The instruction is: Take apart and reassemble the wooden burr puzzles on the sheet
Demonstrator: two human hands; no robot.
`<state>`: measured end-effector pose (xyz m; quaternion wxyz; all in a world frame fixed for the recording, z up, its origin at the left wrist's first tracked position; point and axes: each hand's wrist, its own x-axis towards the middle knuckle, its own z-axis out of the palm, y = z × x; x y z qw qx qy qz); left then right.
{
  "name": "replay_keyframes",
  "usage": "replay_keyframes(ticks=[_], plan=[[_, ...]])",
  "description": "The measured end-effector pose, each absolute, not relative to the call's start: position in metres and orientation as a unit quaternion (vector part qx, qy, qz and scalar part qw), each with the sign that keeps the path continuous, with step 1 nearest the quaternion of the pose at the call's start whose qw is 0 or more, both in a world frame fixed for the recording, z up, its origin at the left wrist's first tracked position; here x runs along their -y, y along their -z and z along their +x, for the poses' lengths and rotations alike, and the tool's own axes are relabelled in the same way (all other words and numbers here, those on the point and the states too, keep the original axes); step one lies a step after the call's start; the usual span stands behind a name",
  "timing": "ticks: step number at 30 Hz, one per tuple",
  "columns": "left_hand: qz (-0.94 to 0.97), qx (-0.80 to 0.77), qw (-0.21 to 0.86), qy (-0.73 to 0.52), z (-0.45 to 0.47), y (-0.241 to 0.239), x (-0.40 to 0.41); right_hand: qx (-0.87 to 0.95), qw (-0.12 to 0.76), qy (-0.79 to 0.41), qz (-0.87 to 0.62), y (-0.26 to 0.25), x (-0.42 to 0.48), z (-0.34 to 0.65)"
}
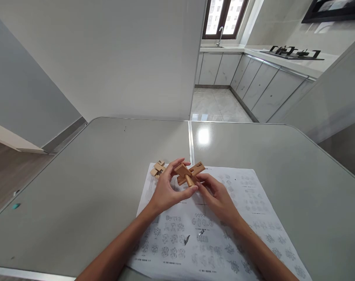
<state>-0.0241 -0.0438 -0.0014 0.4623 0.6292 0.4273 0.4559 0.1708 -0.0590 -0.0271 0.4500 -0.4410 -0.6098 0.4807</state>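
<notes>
A cluster of interlocked wooden puzzle bars (188,174) is held just above a printed sheet (212,230) of diagrams. My left hand (167,191) grips the cluster from the left, thumb and fingers pinched around it. My right hand (216,197) holds it from the right, fingers closed on a bar's end. One bar (198,166) sticks out toward the far right with a dark mark on it. A separate notched wooden piece (157,169) lies on the sheet's far left corner, just beyond my left hand.
The sheet lies on a grey table (92,175) with a seam down its middle. A small teal object (16,205) sits on the floor at left. A white wall stands behind the table, and a kitchen with cabinets opens at back right.
</notes>
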Motion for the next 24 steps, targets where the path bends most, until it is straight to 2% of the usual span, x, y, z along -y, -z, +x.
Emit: replay_keyframes(ticks=[14,24], plan=[[0.579,-0.457,0.496,-0.458,-0.028,-0.002,0.039,0.589,0.439,-0.555,-0.392,0.021,0.061,0.175],[0.608,-0.438,0.513,-0.419,-0.028,0.002,0.039,0.528,0.465,-0.596,-0.387,0.022,0.058,0.182]])
